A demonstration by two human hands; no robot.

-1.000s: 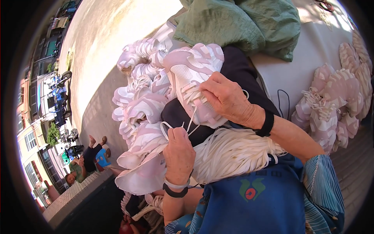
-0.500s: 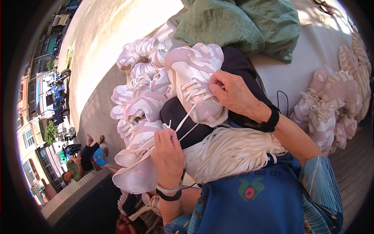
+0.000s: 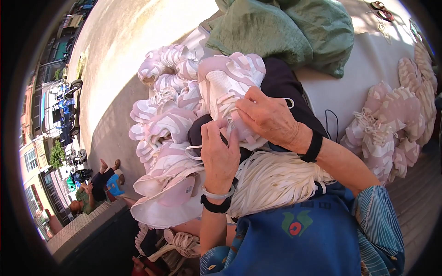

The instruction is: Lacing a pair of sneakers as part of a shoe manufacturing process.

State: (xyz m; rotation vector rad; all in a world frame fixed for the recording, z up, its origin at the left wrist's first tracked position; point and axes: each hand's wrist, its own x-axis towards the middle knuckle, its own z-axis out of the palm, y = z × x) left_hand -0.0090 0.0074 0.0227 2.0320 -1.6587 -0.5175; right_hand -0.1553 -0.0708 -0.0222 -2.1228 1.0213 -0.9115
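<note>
A white and pale pink sneaker [image 3: 232, 76] rests across my dark-clad lap, its lacing area turned toward me. Over its lower eyelets my left hand [image 3: 220, 154] pinches a white shoelace [image 3: 192, 153], part of which loops out to the left. My right hand [image 3: 271, 119] is closed on the lacing just above, its fingertips almost meeting the left ones. Another bit of lace curls out beyond the right knuckles. Both sets of fingertips partly hide the eyelets. Below the shoe, a thick bundle of loose white laces [image 3: 276, 179] lies on my lap against a blue apron [image 3: 299, 244].
Similar sneakers [image 3: 168, 122] are heaped at left, and more [image 3: 386, 124] stand at right. A green sack [image 3: 285, 34] lies ahead. Scissors [image 3: 383, 11] rest at the far right. Beyond a low wall [image 3: 87, 230], a person [image 3: 85, 198] sits at left.
My left hand has moved up and right, from the pulled-out lace end to the eyelets. My right hand has shifted slightly down and left, and a lace loop now shows beside it.
</note>
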